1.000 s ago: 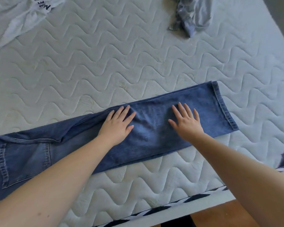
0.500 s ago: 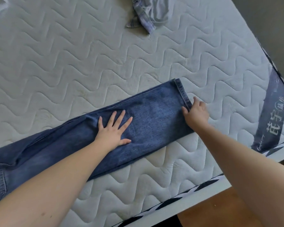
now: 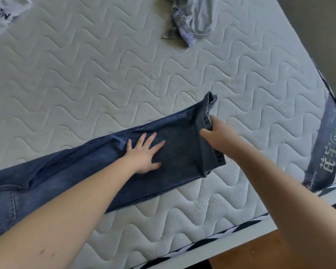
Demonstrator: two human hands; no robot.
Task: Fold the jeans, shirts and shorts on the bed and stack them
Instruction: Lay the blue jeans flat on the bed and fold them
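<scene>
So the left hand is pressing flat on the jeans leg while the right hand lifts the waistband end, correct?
Not quite. In the head view the left hand does press flat on the jeans, but the right hand lifts the hem end of the legs; the waist end lies at the far left.

Head view, close, angled down over bed (image 3: 163,74), edges probably distorted.
</scene>
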